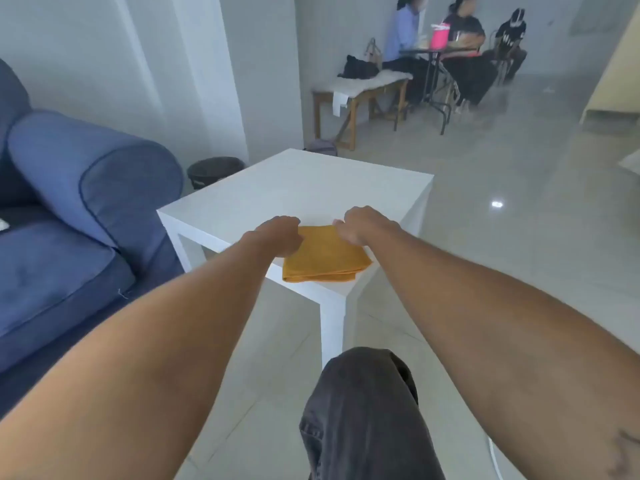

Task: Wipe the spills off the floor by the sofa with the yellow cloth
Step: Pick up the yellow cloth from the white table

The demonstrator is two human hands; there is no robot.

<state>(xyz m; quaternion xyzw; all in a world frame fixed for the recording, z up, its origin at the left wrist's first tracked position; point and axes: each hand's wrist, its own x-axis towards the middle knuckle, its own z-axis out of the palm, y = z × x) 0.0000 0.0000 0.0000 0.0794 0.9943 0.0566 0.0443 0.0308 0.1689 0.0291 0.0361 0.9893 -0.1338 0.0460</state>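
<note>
On the near corner of the white counter [294, 188], a folded yellow cloth [323, 259] is laid flat, its folded edges just inside the counter's rim. Both hands are set on its far corners: the left hand [277, 237] is curled over the left corner and the right hand [363, 225] over the right. Each grip appears closed on the fabric, fingers bent down and knuckles up, though the fingertips themselves are hidden, so whether the cloth is truly pinched or only pressed cannot be told for certain. A corner in each hand is judged to serve lifting the cloth or shaking it open, since a folded pad taken at two points is kept from sagging or slipping off the edge.

A blue sofa [69, 209] is seen to the left, its rolled arm near the counter's side. The pale tiled floor [485, 220] is spread between and around them; no spill can be made out on the visible tiles, and part of the floor by the sofa is hidden behind the forearms and a dark-trousered knee [363, 410]. A dark bin [214, 171] is placed against the wall beyond the sofa arm. Wiping is judged not yet begun: the cloth must first be carried down to the floor by the sofa.
</note>
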